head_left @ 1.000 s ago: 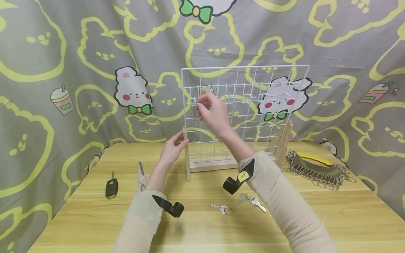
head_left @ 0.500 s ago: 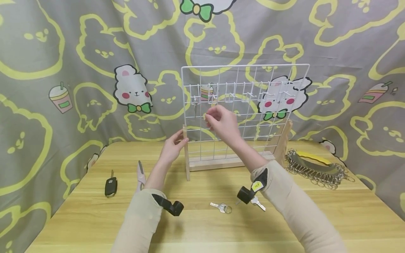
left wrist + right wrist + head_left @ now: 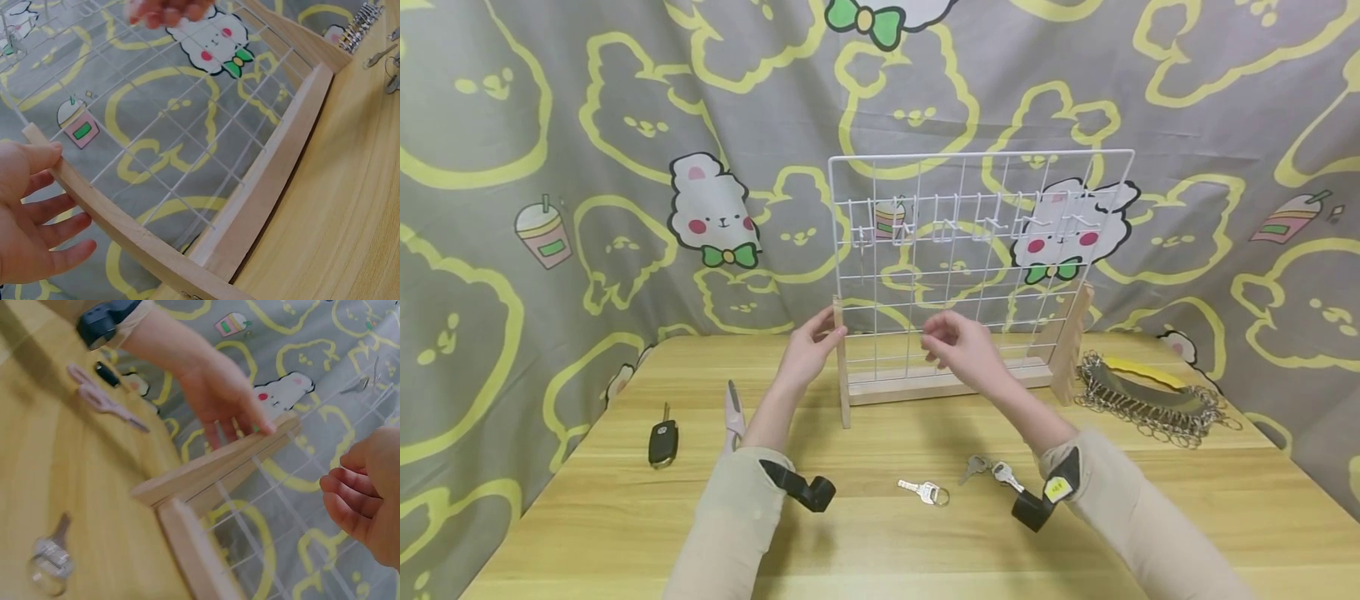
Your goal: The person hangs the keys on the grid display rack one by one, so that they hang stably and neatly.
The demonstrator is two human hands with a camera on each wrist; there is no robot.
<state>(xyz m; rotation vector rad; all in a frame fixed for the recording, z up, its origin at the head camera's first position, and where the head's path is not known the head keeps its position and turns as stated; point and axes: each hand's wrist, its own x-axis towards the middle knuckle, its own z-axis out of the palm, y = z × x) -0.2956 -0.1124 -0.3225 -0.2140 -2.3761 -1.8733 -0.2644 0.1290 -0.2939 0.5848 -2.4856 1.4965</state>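
Note:
A white wire grid rack [image 3: 985, 153] on wooden supports stands at the back of the table. My left hand [image 3: 807, 354] holds its left wooden post [image 3: 842, 375], thumb and index finger against the wood, the other fingers spread loosely in the left wrist view. From the leftmost hook on the grid hangs a key [image 3: 356, 385]. My right hand [image 3: 966, 350], holding nothing, hovers in front of the lower grid with loosely curled fingers. Below it on the table lie a key with a ring [image 3: 925, 492], a second key [image 3: 975, 467] and a third key [image 3: 1006, 475].
A black car key [image 3: 662, 443] lies at the left, beside pink-handled scissors [image 3: 103, 400] partly hidden by my left arm in the head view. Right of the rack sits a heap of metal rings [image 3: 1180, 425] with a yellow strip [image 3: 1146, 372]. Several white hooks [image 3: 992, 225] line the grid.
My right hand has moved from the leftmost hook down and to the right, away from the key that now hangs there. My left hand has stayed at the post.

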